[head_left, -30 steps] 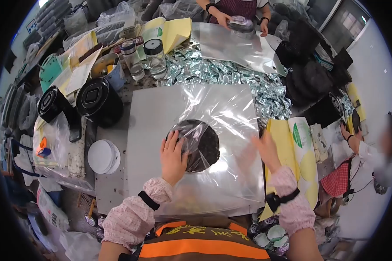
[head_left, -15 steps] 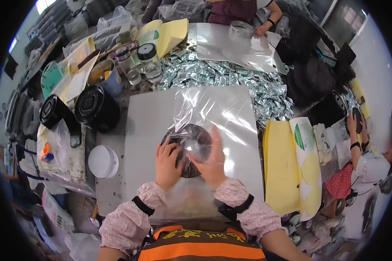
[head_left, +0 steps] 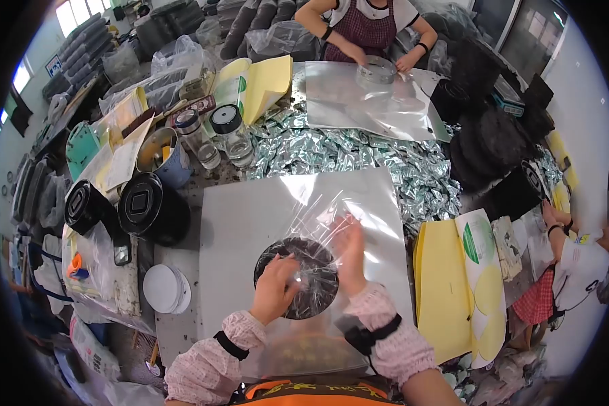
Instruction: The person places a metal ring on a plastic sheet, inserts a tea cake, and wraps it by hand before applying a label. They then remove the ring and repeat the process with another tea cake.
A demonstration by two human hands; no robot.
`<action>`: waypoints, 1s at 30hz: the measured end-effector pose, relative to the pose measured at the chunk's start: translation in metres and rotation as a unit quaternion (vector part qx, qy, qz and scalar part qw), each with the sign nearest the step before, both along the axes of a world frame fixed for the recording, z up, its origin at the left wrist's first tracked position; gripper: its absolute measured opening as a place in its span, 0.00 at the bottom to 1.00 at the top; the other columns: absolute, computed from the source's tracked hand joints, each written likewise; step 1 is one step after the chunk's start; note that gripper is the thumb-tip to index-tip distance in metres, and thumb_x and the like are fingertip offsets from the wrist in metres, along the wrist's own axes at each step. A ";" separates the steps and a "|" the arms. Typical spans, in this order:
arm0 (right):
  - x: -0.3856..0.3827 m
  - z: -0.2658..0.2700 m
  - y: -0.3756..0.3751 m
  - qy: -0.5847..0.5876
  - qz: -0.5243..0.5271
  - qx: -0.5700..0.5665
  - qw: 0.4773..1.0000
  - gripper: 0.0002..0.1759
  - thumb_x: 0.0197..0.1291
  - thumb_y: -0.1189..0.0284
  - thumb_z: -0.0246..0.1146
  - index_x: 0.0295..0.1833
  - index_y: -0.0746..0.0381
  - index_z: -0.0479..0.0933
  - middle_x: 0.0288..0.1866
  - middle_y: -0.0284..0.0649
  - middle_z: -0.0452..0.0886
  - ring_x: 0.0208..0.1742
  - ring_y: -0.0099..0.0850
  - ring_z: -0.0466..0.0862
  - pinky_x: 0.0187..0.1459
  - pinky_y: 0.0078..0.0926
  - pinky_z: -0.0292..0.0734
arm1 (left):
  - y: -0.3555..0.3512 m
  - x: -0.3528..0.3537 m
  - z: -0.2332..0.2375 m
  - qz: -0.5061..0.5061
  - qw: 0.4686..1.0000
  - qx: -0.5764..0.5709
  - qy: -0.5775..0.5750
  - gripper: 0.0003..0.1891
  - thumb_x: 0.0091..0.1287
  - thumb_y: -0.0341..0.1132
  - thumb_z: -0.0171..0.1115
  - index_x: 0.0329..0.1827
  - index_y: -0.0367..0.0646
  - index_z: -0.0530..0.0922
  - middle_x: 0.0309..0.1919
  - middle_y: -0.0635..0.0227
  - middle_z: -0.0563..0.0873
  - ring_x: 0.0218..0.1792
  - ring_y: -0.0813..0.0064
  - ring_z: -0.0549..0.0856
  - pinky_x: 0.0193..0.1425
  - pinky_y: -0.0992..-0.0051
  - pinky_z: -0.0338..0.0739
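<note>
A round black disc [head_left: 309, 308] lies flat on a shiny grey sheet [head_left: 227, 223], with clear plastic film [head_left: 321, 223] over it and spreading beyond its far edge. Curled over the disc's left part, my left hand [head_left: 275, 287] has its fingers bunched on film near the middle. My right hand [head_left: 350, 260] lies along the right edge of the disc, fingers stretched out and pointing away from me, with film against the palm side. Its fingertips are slightly blurred.
Small foil packets [head_left: 358, 152] are heaped behind the sheet. Yellow paper sheets [head_left: 443, 291] lie at right, a white round lid [head_left: 162, 288] and black canister [head_left: 152, 210] at left. A glass jar [head_left: 238, 145] stands behind. Co-workers sit across the table [head_left: 358, 30] and at right [head_left: 575, 271].
The view has tilted up, so the table sits lower in the picture. My left hand has moved over the disc's middle, fingers drawn together; my right hand has swung out to its right edge.
</note>
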State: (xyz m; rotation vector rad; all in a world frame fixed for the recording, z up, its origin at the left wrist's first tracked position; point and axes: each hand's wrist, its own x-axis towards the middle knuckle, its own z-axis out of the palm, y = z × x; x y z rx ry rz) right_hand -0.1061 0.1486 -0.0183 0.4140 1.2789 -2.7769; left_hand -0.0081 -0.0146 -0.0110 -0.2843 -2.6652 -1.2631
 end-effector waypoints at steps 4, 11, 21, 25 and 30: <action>0.017 0.042 -0.012 0.583 0.192 0.328 0.718 0.26 0.81 0.57 0.43 0.50 0.66 0.81 0.56 0.50 0.83 0.61 0.41 0.81 0.66 0.37 0.73 | -0.010 0.003 0.007 0.055 0.936 0.346 -0.024 0.17 0.61 0.35 0.73 0.52 0.40 0.82 0.58 0.57 0.75 0.62 0.59 0.80 0.71 0.59 0.70; 0.069 0.021 -0.018 0.260 0.118 0.449 0.847 0.07 0.58 0.75 0.70 0.39 0.65 0.79 0.41 0.45 0.81 0.39 0.43 0.82 0.48 0.39 0.77 | 0.008 0.006 0.000 0.071 0.985 -0.155 0.026 0.16 0.55 0.24 0.65 0.48 0.38 0.81 0.60 0.52 0.74 0.61 0.48 0.74 0.71 0.53 0.67; 0.069 0.038 0.035 0.222 0.351 0.440 0.796 0.15 0.59 0.73 0.70 0.50 0.68 0.82 0.47 0.45 0.82 0.43 0.32 0.88 0.41 0.31 0.82 | 0.008 0.009 0.014 -0.094 0.963 -0.248 -0.039 0.40 0.65 0.53 0.62 0.79 0.44 0.65 0.81 0.48 0.56 0.81 0.41 0.51 0.79 0.36 0.39; 0.022 0.061 0.102 0.131 0.284 0.578 0.754 0.13 0.61 0.71 0.70 0.48 0.66 0.86 0.40 0.41 0.89 0.39 0.25 0.87 0.44 0.27 0.81 | 0.014 0.008 0.022 -0.080 0.955 -0.279 -0.056 0.35 0.71 0.56 0.57 0.77 0.47 0.68 0.80 0.49 0.59 0.81 0.43 0.53 0.79 0.36 0.40; -0.125 0.021 0.233 0.247 -0.130 0.864 0.418 0.28 0.53 0.72 0.70 0.63 0.63 0.78 0.56 0.52 0.84 0.60 0.48 0.82 0.64 0.41 0.74 | 0.016 0.006 0.025 -0.086 0.956 -0.273 -0.063 0.35 0.69 0.54 0.60 0.76 0.45 0.69 0.79 0.46 0.59 0.80 0.40 0.53 0.81 0.40 0.40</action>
